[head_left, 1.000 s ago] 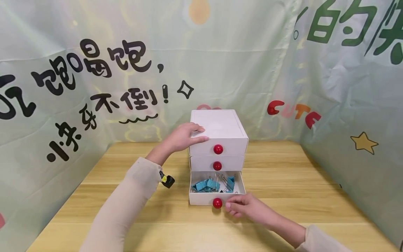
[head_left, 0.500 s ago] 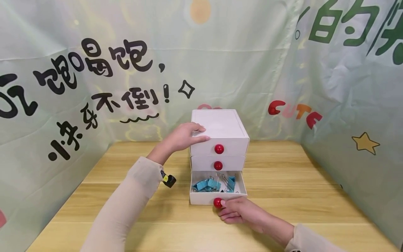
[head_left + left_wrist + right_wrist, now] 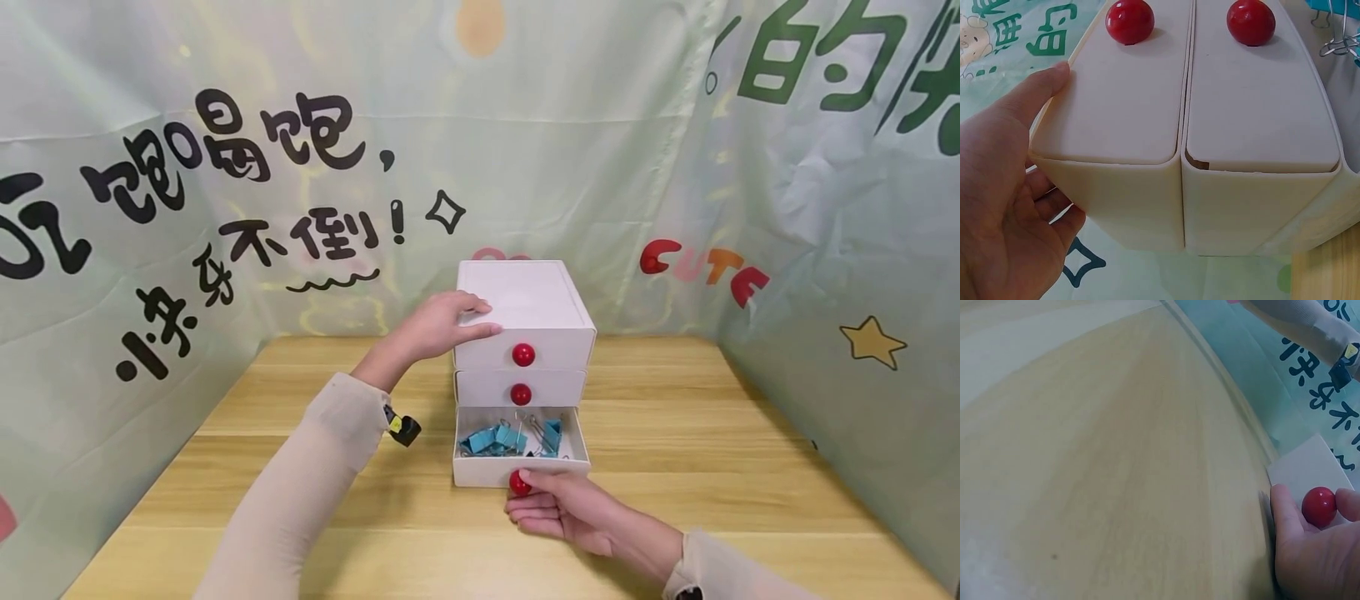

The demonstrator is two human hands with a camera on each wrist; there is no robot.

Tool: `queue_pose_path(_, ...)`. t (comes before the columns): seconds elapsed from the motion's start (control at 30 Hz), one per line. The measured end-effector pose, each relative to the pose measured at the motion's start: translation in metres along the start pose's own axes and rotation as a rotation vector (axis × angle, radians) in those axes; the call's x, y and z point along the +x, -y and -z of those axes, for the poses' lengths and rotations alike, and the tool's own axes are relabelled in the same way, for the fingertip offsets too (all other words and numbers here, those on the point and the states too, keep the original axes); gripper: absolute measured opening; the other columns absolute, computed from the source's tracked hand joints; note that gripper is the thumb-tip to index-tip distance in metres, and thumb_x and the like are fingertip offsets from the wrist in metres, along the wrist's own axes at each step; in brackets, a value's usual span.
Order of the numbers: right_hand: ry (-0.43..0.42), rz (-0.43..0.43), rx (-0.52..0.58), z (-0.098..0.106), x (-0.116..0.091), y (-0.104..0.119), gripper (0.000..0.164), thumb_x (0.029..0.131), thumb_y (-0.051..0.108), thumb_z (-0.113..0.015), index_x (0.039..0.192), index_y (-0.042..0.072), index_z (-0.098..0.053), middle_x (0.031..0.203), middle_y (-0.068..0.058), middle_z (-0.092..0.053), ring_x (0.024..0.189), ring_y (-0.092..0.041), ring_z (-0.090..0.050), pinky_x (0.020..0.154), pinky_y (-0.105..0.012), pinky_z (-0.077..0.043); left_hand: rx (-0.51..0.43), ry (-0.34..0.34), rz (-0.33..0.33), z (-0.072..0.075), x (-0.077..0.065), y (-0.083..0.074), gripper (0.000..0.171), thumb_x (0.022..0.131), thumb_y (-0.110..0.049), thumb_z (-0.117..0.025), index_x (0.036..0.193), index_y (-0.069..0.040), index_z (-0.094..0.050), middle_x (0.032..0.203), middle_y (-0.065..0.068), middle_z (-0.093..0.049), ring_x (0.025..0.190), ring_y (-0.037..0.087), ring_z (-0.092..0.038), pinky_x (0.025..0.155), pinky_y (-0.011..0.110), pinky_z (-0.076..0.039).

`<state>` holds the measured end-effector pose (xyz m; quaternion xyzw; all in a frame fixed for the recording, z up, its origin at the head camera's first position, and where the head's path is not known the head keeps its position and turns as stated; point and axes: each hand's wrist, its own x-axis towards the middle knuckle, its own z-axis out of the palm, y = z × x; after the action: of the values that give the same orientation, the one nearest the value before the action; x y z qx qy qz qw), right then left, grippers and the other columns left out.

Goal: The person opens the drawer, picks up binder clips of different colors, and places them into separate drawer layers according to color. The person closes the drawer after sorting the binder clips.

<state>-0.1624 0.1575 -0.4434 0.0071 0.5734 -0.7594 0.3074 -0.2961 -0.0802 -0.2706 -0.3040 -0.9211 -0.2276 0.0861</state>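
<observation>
A white three-drawer box [image 3: 521,292] stands on the wooden table with its bottom drawer [image 3: 480,473] pulled out. Blue binder clips [image 3: 489,438] lie in the left part of that drawer, and another blue clip [image 3: 551,437] at its right. My left hand [image 3: 435,325] rests on the box's upper left edge, thumb toward the front. At the bottom drawer's red knob [image 3: 518,482], my right hand [image 3: 581,508] has its thumb on the ball and its fingers below. In the right wrist view the knob [image 3: 1319,507] sits between thumb and fingers.
The upper two drawers are closed, with a red top knob [image 3: 523,355] and a red middle knob [image 3: 521,394]. Behind and beside the wooden table [image 3: 360,533] hangs a printed cloth [image 3: 540,167]. A black and yellow device [image 3: 403,428] is at the left wrist.
My right hand has moved left, from beside the bottom drawer's front onto its red knob. The left hand stays on the box, and the drawer remains pulled out.
</observation>
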Motion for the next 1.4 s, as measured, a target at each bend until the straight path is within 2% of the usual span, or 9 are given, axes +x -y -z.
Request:
queue_pose_path(0.4, -0.009, 0.020, 0.028, 0.004, 0.012, 0.006, 0.048, 0.094, 0.030, -0.066, 0.123, -0.007, -0.054, 0.110, -0.027, -0.067, 0.099, -0.032, -0.069, 0.089, -0.042, -0.053, 0.004, 0.018, 0.014, 0.000, 0.001, 0.001, 0.058, 0.090, -0.054, -0.064, 0.130, -0.013, -0.063, 0.134, 0.002, -0.059, 0.125, 0.023, -0.050, 0.108, 0.041, -0.037)
queue_pose_path(0.8, 0.046, 0.006, 0.017, 0.017, 0.023, 0.018, 0.054, 0.098, 0.032, -0.060, 0.127, -0.012, -0.053, 0.117, -0.028, -0.064, 0.106, -0.035, -0.066, 0.093, -0.043, -0.050, 0.011, 0.015, 0.003, 0.000, 0.001, 0.000, 0.056, 0.090, -0.054, -0.064, 0.128, -0.013, -0.064, 0.131, 0.002, -0.061, 0.123, 0.022, -0.052, 0.106, 0.040, -0.038)
queue_pose_path(1.4, 0.047, 0.030, 0.029, 0.025, 0.045, 0.029, 0.046, 0.098, 0.029, -0.060, 0.123, -0.008, -0.055, 0.116, -0.027, -0.064, 0.106, -0.034, -0.066, 0.094, -0.042, -0.050, 0.006, 0.003, -0.010, 0.001, 0.000, 0.000, 0.054, 0.090, -0.051, -0.065, 0.126, -0.012, -0.065, 0.130, 0.001, -0.062, 0.123, 0.021, -0.052, 0.106, 0.039, -0.038)
